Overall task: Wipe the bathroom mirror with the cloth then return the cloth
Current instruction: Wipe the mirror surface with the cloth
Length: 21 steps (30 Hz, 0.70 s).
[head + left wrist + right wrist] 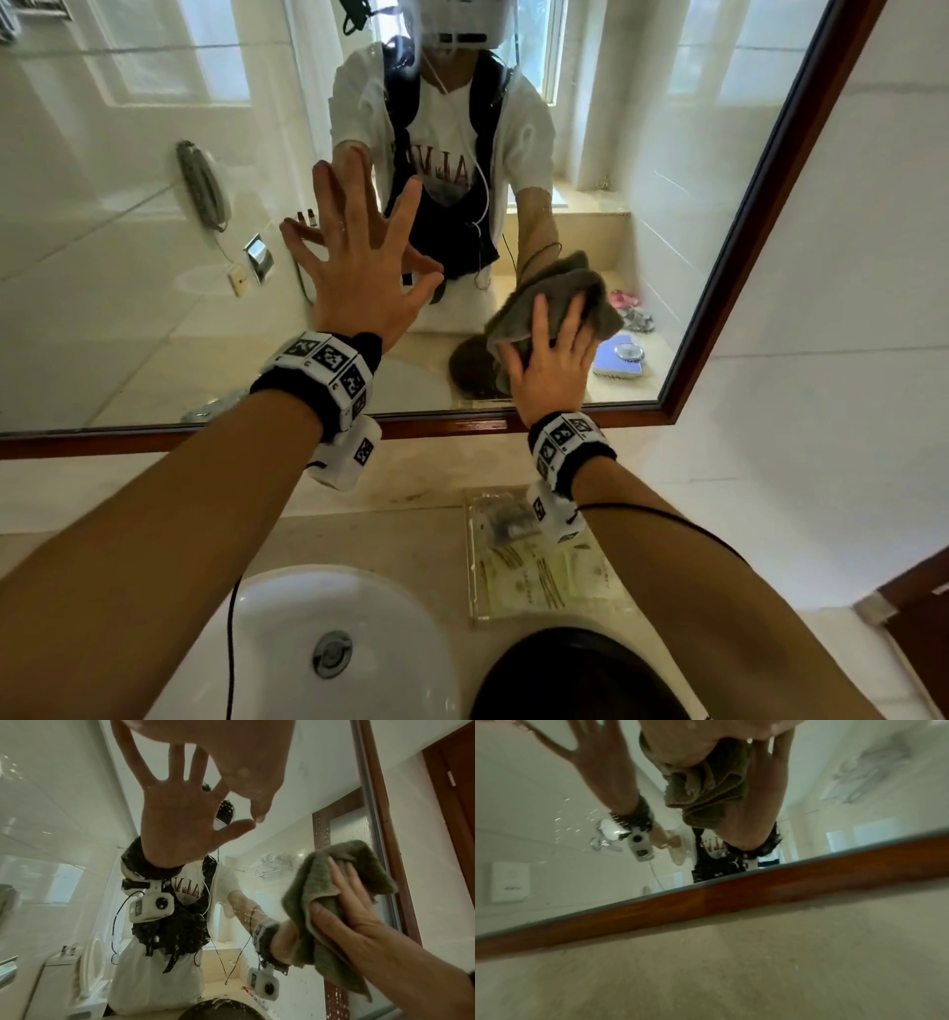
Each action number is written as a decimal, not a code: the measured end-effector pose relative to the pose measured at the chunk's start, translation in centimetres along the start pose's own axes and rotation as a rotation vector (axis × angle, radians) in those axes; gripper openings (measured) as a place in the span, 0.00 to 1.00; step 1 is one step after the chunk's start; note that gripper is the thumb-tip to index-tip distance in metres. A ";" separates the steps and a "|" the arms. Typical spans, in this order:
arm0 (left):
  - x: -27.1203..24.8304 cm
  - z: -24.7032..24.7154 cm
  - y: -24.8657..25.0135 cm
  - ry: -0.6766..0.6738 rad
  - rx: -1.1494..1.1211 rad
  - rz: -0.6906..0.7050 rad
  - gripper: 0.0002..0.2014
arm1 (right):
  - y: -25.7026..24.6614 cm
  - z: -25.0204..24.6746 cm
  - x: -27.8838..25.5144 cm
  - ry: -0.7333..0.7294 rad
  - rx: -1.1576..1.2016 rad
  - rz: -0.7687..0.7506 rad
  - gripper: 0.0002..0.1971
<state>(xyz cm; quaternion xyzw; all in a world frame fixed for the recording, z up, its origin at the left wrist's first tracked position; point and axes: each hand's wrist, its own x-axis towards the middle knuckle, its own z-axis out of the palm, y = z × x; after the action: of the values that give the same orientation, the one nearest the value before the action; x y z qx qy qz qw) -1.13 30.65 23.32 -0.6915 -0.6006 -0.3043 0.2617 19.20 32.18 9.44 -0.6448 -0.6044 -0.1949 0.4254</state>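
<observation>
The wall mirror (128, 231) has a brown wooden frame (770, 180) and fills the upper part of the head view. My left hand (354, 257) lies flat on the glass with fingers spread, left of centre, holding nothing. My right hand (552, 360) presses a crumpled grey-green cloth (560, 288) against the glass near the lower right corner, fingers straight over it. In the left wrist view the cloth (308, 902) bunches under the right hand (359, 912), the thumb lying on a fold. From the right wrist, the cloth (706, 787) hangs just above the bottom frame (731, 896).
Below the mirror a beige counter holds a white sink (287, 616) and a clear tray (539, 575) of packets. A dark wooden door frame (919, 616) stands at the right. White specks dot the glass (257, 923) in the left wrist view.
</observation>
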 end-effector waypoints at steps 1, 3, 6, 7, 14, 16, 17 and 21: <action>0.1 0.1 0.0 -0.005 0.009 -0.003 0.46 | 0.8 -0.2 -0.1 -0.011 0.012 0.067 0.37; 0.1 0.2 0.1 -0.007 0.018 -0.008 0.47 | 2.4 -0.6 -0.3 -0.026 0.061 0.202 0.40; 0.1 0.1 0.2 -0.008 0.024 -0.012 0.48 | 3.7 -0.8 -0.6 -0.014 0.137 0.375 0.45; 0.0 0.1 0.3 -0.007 0.023 -0.012 0.48 | 3.8 -0.7 -0.7 -0.008 0.166 0.417 0.46; 0.0 0.2 0.4 0.013 0.046 -0.015 0.47 | -1.2 1.1 -2.1 0.001 0.373 0.690 0.46; 0.1 0.3 0.4 0.020 0.040 -0.013 0.47 | -3.2 1.9 -3.3 -0.024 0.379 0.661 0.46; 0.1 0.4 0.4 0.022 0.038 -0.010 0.47 | -4.3 2.4 -4.0 -0.038 0.379 0.633 0.46; 0.3 0.5 0.1 0.012 0.045 -0.009 0.48 | -9.1 3.9 -5.6 -0.085 0.402 0.598 0.44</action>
<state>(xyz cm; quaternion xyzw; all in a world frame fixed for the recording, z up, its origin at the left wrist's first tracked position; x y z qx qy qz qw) -0.97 31.20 23.15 -0.6807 -0.6089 -0.2964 0.2794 8.51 30.97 5.76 -0.7041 -0.4324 0.0878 0.5563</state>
